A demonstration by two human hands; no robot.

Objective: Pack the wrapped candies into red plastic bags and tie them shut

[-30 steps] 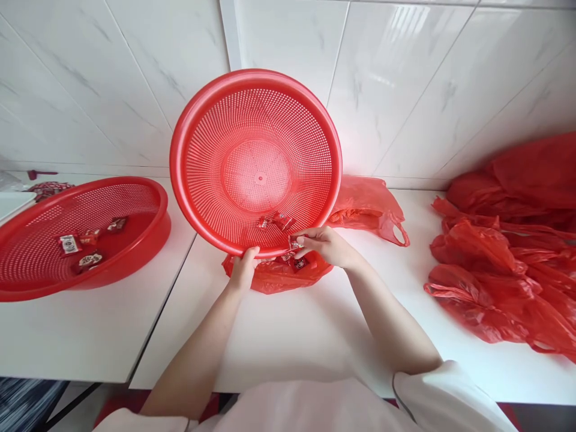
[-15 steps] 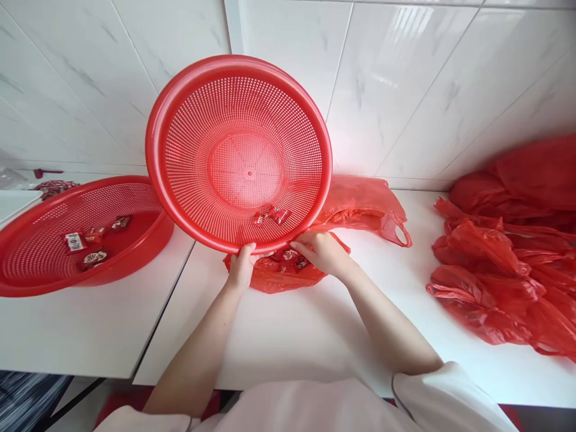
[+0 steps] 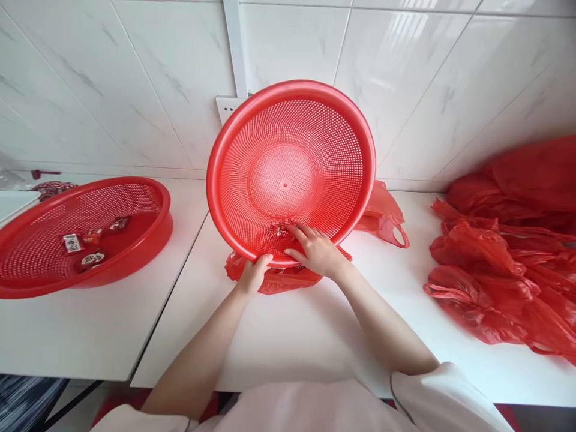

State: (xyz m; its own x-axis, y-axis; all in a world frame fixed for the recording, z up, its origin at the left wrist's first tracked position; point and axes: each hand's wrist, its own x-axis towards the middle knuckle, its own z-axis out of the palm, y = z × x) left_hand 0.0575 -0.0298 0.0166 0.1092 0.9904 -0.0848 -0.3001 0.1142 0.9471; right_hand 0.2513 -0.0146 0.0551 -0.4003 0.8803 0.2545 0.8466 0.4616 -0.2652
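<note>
A red perforated basket (image 3: 333, 135) is tilted up on its side, its opening toward me. My left hand (image 3: 254, 273) grips its lower rim, thumb on top and fingers hidden beneath. My right hand (image 3: 315, 247) reaches over the rim into the basket, fingers spread at a few small wrapped candies (image 3: 278, 230). Whether its fingertips hold one, I cannot make out. Under the lower rim lies an open red plastic bag (image 3: 285, 282), its contents mostly hidden.
A second red basket (image 3: 135, 252) with several wrapped candies (image 3: 72, 243) leans at the left. Another red bag (image 3: 382, 216) lies behind the tilted basket. A pile of red bags (image 3: 495, 282) covers the right side. A tiled wall with a socket (image 3: 228, 109) stands behind.
The tilted basket has moved right and slightly down with my left hand. My right hand has gone from the bag edge and rim into the basket, onto the candies.
</note>
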